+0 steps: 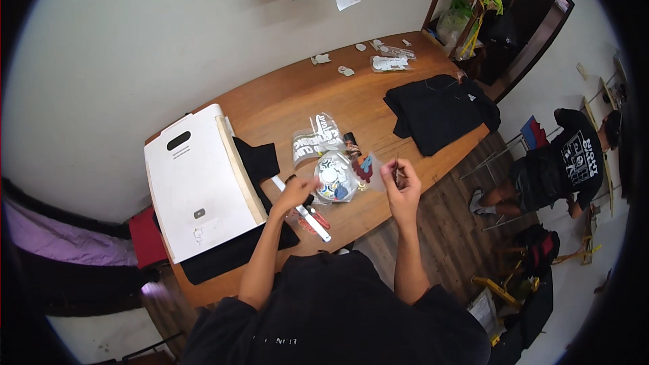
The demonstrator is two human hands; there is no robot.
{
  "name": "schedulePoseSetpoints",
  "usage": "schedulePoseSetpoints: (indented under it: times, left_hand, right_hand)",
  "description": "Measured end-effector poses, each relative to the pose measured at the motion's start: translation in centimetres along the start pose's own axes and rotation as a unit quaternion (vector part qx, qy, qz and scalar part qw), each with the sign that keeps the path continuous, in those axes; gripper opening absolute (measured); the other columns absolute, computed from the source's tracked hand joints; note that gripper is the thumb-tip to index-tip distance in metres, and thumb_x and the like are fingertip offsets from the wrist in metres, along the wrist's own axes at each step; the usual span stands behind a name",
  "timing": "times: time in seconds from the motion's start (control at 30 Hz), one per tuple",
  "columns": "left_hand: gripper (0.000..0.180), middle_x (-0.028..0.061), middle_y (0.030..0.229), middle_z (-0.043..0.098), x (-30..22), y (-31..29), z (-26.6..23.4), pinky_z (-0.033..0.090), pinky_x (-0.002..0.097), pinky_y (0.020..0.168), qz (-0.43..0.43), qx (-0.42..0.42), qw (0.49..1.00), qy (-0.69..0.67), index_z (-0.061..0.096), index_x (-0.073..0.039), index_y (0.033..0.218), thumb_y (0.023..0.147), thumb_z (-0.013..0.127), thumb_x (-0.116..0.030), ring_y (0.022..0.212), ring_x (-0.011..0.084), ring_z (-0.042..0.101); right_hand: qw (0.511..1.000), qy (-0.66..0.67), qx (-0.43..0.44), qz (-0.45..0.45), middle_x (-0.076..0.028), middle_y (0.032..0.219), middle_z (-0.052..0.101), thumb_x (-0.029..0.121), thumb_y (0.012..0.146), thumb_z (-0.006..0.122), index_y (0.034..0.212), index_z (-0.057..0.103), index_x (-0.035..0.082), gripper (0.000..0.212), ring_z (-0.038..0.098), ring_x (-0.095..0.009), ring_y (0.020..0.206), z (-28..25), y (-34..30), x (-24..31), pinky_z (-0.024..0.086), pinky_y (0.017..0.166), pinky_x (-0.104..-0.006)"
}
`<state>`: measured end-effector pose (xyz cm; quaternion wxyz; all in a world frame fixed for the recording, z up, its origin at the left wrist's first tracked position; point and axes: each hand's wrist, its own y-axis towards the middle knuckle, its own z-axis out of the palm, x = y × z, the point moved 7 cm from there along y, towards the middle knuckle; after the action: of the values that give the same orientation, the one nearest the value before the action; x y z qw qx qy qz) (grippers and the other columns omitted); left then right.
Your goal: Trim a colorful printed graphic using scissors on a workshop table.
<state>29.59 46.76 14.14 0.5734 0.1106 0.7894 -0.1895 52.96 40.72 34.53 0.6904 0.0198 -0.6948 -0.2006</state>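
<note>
My left hand [297,193] is over the white handle bar [315,223] of a white press machine [196,182]. Its fingers are loosely bent and partly apart, pointing toward a clear bag of round stickers [333,179], and I see nothing held in them. To the right, my raised right hand [403,186] pinches something small and dark, mostly hidden by the fingers. Beside its thumb is a clear film [375,170] with dark red and blue printed shapes [364,167]. Black cloth [223,257] lies under the press.
A clear sheet with white lettering [318,136] lies behind the bag. Folded black shirts [439,111] rest at the table's right end. Small white pieces [390,63] lie along the far edge of the wooden table [270,125]. Another person [564,155] is off to the right.
</note>
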Motion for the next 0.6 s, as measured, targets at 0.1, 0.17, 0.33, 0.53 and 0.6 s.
schedulePoseSetpoints:
  times: [0.1, 0.17, 0.33, 0.53, 0.6]
  left_hand:
    - [0.045, 0.0115, 0.106, 0.064, -6.5, -6.2, 5.7, 0.047, 0.0335, 0.088, -0.027, 0.291, 0.925, -0.242, 0.062, 0.001, 0.111, 0.095, 0.044, -0.037, 0.094, 0.0197, 0.061]
    - [0.062, 0.013, 0.113, 0.058, -8.0, -8.3, 7.5, 0.045, 0.035, 0.091, 0.038, 0.261, 0.918, -0.298, 0.047, 0.002, 0.123, 0.086, 0.051, -0.048, 0.102, 0.0214, 0.057]
    - [0.107, 0.0098, 0.122, 0.048, -16.3, -10.2, 3.5, 0.045, 0.0298, 0.088, 0.214, -0.039, 0.855, -0.47, 0.027, 0.002, 0.137, 0.06, 0.078, -0.054, 0.107, 0.0182, 0.052]
    - [0.031, 0.0057, 0.088, 0.06, -18.0, -14.1, -0.5, 0.049, 0.0227, 0.063, 0.216, -0.232, 0.895, -0.315, 0.055, 0.003, 0.11, 0.085, 0.065, -0.012, 0.073, 0.0094, 0.059]
    - [0.026, 0.0032, 0.077, 0.06, -17.8, -14.3, -0.5, 0.047, 0.0191, 0.055, 0.135, -0.234, 0.903, -0.333, 0.056, 0.004, 0.107, 0.083, 0.065, -0.002, 0.062, 0.0074, 0.057]
  right_hand:
    - [0.989, 0.1, 0.041, 0.105, 0.004, 0.075, 0.05, 0.006, 0.087, 0.061, 0.092, 0.055, 0.003, 0.009, 0.038, 0.0, 0.054, 1.9, -1.4, -1.5, 0.028, 0.045, -0.0159]
    - [0.965, 0.151, 0.1, 0.189, 0.003, 0.07, 0.05, 0.009, 0.087, 0.061, 0.092, 0.053, 0.004, 0.011, 0.036, 0.0, 0.045, 4.7, -2.5, -1.0, 0.025, 0.038, -0.0164]
    - [0.927, 0.202, 0.236, 0.212, 0.003, 0.073, 0.051, 0.009, 0.084, 0.064, 0.091, 0.054, 0.003, 0.013, 0.036, 0.001, 0.046, 8.6, -4.2, 2.4, 0.024, 0.039, -0.0149]
    - [0.951, 0.124, 0.266, 0.098, 0.003, 0.077, 0.051, 0.009, 0.086, 0.062, 0.101, 0.054, 0.001, 0.019, 0.042, -0.002, 0.06, 9.2, -4.0, 4.8, 0.032, 0.056, -0.0152]
    - [0.955, 0.122, 0.264, 0.049, 0.002, 0.082, 0.049, 0.018, 0.092, 0.055, 0.111, 0.049, 0.001, 0.026, 0.041, -0.002, 0.06, 9.4, -4.0, 5.6, 0.031, 0.055, -0.0148]
